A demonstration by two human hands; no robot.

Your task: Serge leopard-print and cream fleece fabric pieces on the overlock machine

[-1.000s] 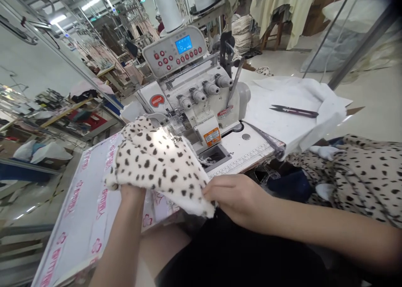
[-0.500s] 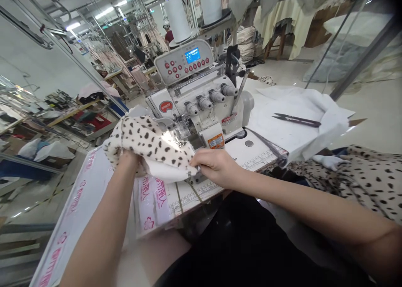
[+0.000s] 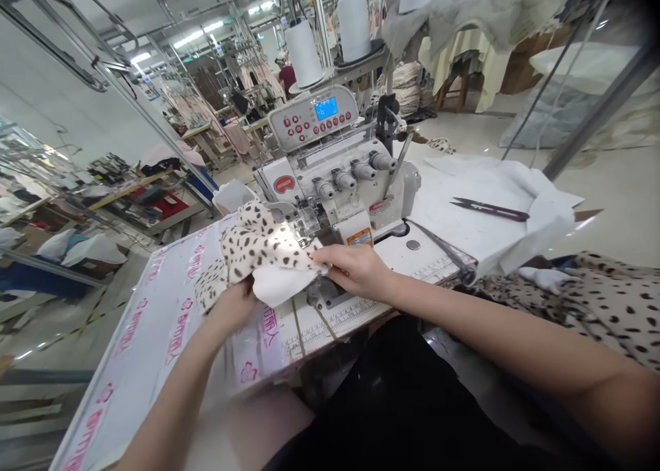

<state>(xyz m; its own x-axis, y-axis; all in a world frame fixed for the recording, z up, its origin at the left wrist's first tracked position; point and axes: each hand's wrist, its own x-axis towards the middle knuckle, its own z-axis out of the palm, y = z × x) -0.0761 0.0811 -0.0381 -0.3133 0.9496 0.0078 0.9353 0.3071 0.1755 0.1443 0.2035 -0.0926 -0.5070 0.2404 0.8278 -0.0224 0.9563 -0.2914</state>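
A white fleecy cloth with dark spots (image 3: 258, 247) lies bunched at the lit needle area of the sewing machine (image 3: 345, 182), its plain white underside turned up along the near edge. My right hand (image 3: 355, 270) pinches the cloth's right end, close beside the presser foot. At the left, my left hand (image 3: 236, 307) is tucked under the fold; its fingers are hidden by the cloth. The machine's panel (image 3: 313, 119) has a lit blue screen.
Dark thread snips (image 3: 489, 208) rest on white material (image 3: 454, 182) right of the machine. More spotted fabric (image 3: 603, 299) is heaped at the right. Thread cones (image 3: 304, 53) stand behind the machine. A person (image 3: 286, 75) is far back. A metal pole slants at right.
My left hand has moved right and down, and the cloth's left part has shifted and refolded. My right hand still pinches the right end. The camera view has tilted slightly upward.
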